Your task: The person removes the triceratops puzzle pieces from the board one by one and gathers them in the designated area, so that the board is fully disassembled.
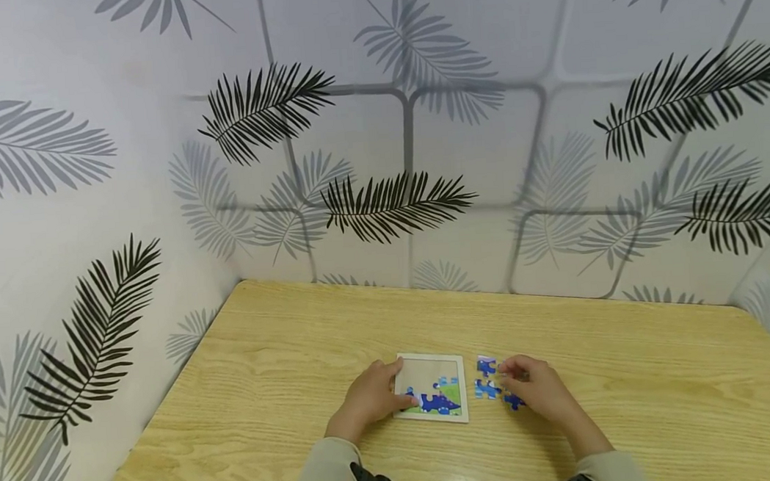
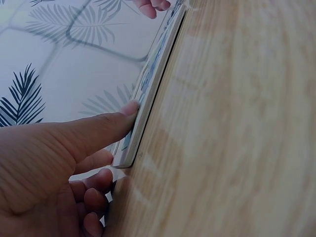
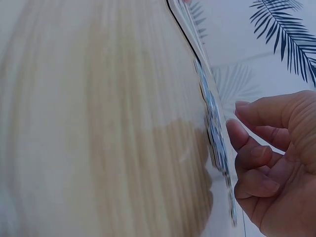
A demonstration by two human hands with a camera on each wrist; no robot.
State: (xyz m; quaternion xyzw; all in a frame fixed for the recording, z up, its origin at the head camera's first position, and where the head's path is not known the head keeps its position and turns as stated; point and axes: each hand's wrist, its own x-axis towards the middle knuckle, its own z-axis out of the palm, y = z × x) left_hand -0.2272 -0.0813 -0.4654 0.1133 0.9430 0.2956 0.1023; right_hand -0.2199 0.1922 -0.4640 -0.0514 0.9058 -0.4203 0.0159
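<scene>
A square puzzle tray (image 1: 463,383) with a pale frame lies on the table. Joined blue and green pieces (image 1: 440,403) fill its lower part; bare backing shows above. My left hand (image 1: 371,397) holds the tray's left side, its thumb (image 2: 116,126) over the near edge. To the right of the tray lie loose jigsaw pieces: a purple-and-blue one (image 1: 486,366), a light blue one (image 1: 487,389) and a dark blue one (image 1: 514,402) partly under my right hand (image 1: 538,387). That hand hovers with loosely bent fingers, thumb and index slightly apart, nothing visible between them.
The wooden table (image 1: 285,335) reaches back to a wall (image 1: 478,242) printed with leaves. Another wall (image 1: 125,212) stands along the left side. Dark straps with wrist cameras sit on both sleeves (image 1: 329,472).
</scene>
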